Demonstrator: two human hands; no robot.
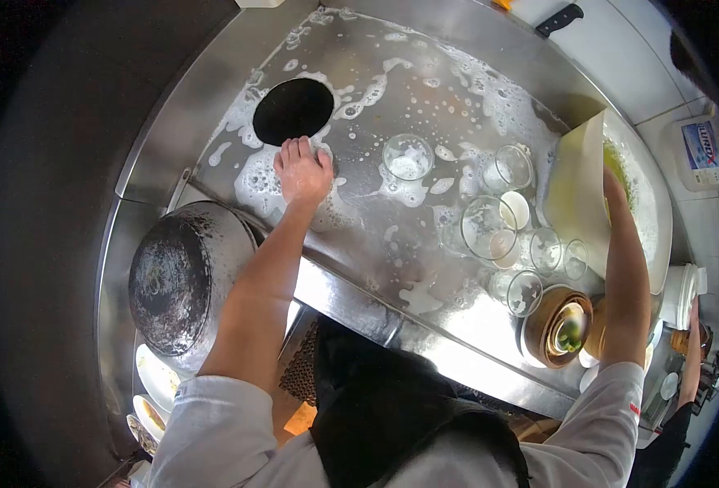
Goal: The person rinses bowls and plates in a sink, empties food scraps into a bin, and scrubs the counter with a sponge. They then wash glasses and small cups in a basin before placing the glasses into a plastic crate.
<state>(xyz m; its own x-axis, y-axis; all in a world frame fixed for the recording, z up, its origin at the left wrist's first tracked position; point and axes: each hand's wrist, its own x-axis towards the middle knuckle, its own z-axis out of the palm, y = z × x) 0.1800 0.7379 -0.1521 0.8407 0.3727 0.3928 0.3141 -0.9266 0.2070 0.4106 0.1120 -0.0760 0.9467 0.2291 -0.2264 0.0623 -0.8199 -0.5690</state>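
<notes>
My left hand (pixel 302 172) is on the wet, sudsy steel counter (pixel 351 260), at the near edge of a round black opening (pixel 294 111). Its fingers are curled together, and anything under them is hidden. My right hand (pixel 613 189) reaches into a pale plastic tub (pixel 575 175) of foamy, yellowish water; the tub wall hides its fingers. Between the hands stands a glass with suds (pixel 408 167). Close to the tub are a large clear glass (pixel 487 224), several smaller glasses (pixel 545 248) and a white cup (pixel 515 210).
A big blackened pot (pixel 172 276) sits at the left, above used plates (pixel 156 378). Round brown bowls (pixel 551 325) are stacked near the right front edge. A knife (pixel 560 19) lies on the far ledge. Another person's arm (pixel 690 358) shows at far right, near a white bucket (pixel 679 297).
</notes>
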